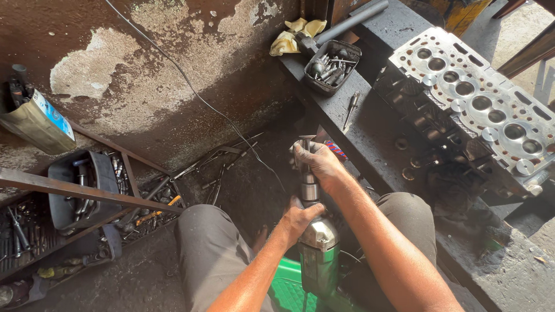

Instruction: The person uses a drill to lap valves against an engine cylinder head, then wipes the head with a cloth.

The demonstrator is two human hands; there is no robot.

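Between knees: left hand (299, 219) grip closed on drill (317, 248) body, right hand (317, 162) clamped round chuck (308, 173) (greasy).

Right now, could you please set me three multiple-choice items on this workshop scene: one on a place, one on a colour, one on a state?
1. Where does the cylinder head lie?
A. on the dark bench at the right
B. on the floor at the left
C. across the knees

2. What colour is the crate under the power tool?
A. red
B. green
C. white

3. How do the hands stand?
A. both empty
B. one on the tool
C. both grip the tool

Key: 1 A, it rests on the bench. 2 B, green plastic shows. 3 C, the left hand clasps the body, the right hand the tip.
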